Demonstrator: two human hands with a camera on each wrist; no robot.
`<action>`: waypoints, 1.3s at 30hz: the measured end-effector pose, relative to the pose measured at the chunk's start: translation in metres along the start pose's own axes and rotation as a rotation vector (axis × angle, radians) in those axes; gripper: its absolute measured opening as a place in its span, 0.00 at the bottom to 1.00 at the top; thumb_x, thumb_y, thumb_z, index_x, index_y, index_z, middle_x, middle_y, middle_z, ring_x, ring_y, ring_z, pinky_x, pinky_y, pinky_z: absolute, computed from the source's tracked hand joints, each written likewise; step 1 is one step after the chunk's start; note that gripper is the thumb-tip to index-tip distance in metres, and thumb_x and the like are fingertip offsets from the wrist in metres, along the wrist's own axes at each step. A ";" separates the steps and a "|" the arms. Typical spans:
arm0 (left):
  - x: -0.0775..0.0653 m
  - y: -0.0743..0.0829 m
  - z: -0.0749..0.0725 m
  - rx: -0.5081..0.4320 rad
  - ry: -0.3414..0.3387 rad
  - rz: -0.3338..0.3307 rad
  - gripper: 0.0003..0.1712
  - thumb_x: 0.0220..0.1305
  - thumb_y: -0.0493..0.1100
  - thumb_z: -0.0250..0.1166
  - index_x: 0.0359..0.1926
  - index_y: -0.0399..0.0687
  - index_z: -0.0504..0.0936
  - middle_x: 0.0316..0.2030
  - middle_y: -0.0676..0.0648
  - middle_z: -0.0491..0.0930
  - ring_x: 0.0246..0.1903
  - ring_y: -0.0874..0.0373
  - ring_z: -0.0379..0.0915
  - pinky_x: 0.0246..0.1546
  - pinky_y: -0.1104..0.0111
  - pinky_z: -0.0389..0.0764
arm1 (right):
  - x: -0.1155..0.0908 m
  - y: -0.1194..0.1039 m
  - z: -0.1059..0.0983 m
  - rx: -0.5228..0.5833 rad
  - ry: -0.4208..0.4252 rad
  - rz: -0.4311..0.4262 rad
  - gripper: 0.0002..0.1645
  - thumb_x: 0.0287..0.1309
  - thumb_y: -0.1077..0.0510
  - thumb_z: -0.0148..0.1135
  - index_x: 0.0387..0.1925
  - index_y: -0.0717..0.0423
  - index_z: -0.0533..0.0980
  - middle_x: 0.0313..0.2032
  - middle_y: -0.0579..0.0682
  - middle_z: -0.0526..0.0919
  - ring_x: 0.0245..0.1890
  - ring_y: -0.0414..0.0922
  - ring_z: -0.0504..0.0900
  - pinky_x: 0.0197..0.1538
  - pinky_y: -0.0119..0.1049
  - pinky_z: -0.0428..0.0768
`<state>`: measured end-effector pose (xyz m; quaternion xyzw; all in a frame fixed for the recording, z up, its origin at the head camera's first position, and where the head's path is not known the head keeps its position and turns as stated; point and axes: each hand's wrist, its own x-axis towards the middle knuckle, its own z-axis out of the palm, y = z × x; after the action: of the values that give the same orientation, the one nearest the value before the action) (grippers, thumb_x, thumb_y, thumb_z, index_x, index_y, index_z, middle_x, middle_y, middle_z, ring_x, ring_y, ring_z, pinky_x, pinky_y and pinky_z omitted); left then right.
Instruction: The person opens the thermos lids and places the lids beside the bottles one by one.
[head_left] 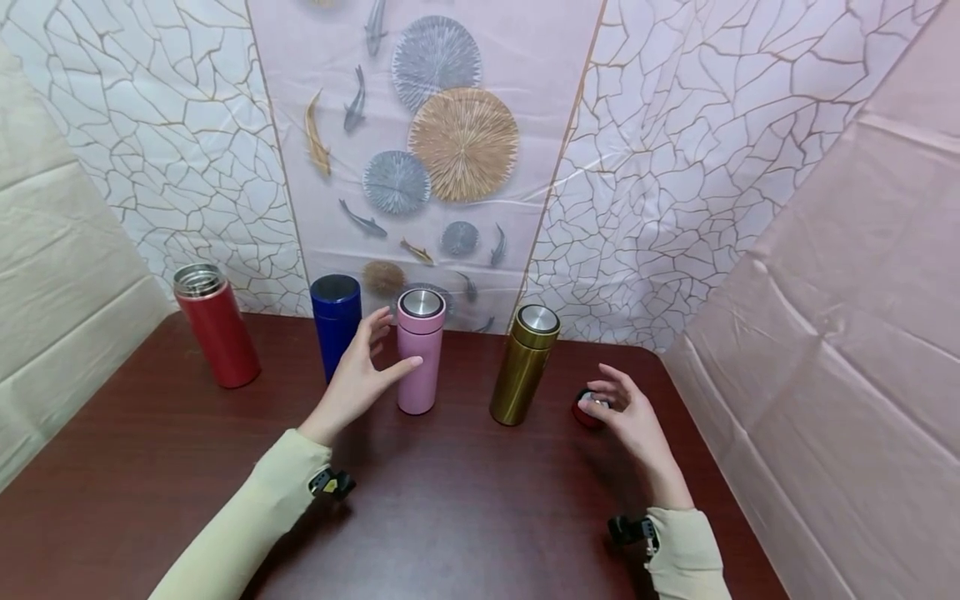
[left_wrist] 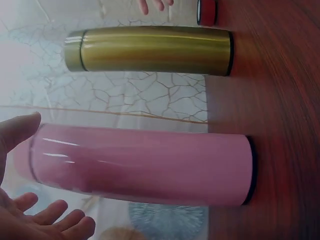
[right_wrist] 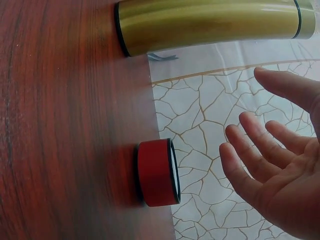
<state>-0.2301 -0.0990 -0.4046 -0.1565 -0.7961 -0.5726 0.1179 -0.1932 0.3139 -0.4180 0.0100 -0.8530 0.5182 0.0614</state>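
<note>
The left hand [head_left: 356,379] is beside a pink thermos flask [head_left: 422,367], its thumb and fingers spread and holding nothing. In the left wrist view the pink flask [left_wrist: 145,165] stands upright with its lid on, just beyond the spread fingers. Over a red lid [right_wrist: 159,172] lying on the table, the right hand [head_left: 633,417] hovers with loosely bent fingers. The right wrist view shows a gap between that hand [right_wrist: 280,165] and the lid. A gold thermos flask [head_left: 521,371] with a steel-topped lid stands between the two hands.
A red flask [head_left: 221,333] without a lid, its steel neck bare, stands at the far left. Partly behind the left hand is a blue flask [head_left: 333,321]. A patterned cloth backdrop [head_left: 637,167] rises behind the dark wooden table [head_left: 465,517], and pale cloth [head_left: 847,350] hangs at the right.
</note>
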 end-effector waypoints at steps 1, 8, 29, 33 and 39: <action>0.002 -0.002 0.003 -0.006 -0.004 -0.012 0.53 0.59 0.52 0.75 0.77 0.47 0.54 0.70 0.39 0.64 0.71 0.45 0.60 0.69 0.51 0.62 | 0.000 0.000 0.000 -0.003 -0.002 0.003 0.46 0.60 0.58 0.72 0.75 0.53 0.60 0.60 0.65 0.77 0.60 0.61 0.75 0.48 0.25 0.74; 0.015 -0.025 0.022 -0.058 -0.042 -0.084 0.54 0.57 0.56 0.76 0.76 0.48 0.55 0.69 0.38 0.66 0.67 0.43 0.66 0.64 0.49 0.68 | -0.001 0.004 -0.002 -0.026 -0.005 0.029 0.45 0.60 0.58 0.72 0.75 0.53 0.60 0.60 0.66 0.77 0.59 0.58 0.77 0.47 0.26 0.74; 0.018 -0.041 0.029 -0.047 -0.090 -0.129 0.49 0.53 0.62 0.76 0.69 0.55 0.63 0.63 0.44 0.73 0.60 0.48 0.71 0.61 0.46 0.70 | -0.002 0.004 0.009 0.004 -0.050 0.010 0.45 0.58 0.57 0.73 0.73 0.54 0.63 0.59 0.66 0.77 0.60 0.61 0.76 0.49 0.26 0.75; 0.014 -0.039 0.029 -0.051 -0.098 -0.117 0.46 0.53 0.61 0.77 0.67 0.55 0.65 0.61 0.45 0.75 0.58 0.47 0.73 0.58 0.47 0.73 | -0.003 0.005 0.008 -0.004 -0.044 0.017 0.45 0.58 0.56 0.74 0.73 0.52 0.63 0.59 0.64 0.78 0.59 0.60 0.77 0.50 0.26 0.75; 0.008 -0.035 0.029 -0.053 -0.136 -0.078 0.48 0.52 0.60 0.78 0.68 0.56 0.64 0.63 0.47 0.74 0.60 0.48 0.72 0.60 0.48 0.73 | -0.005 0.001 0.007 0.006 -0.028 0.007 0.44 0.59 0.56 0.74 0.73 0.52 0.63 0.58 0.65 0.78 0.59 0.61 0.77 0.49 0.26 0.75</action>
<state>-0.2509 -0.0808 -0.4412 -0.1670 -0.7923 -0.5857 0.0372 -0.1889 0.3081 -0.4222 0.0144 -0.8522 0.5209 0.0475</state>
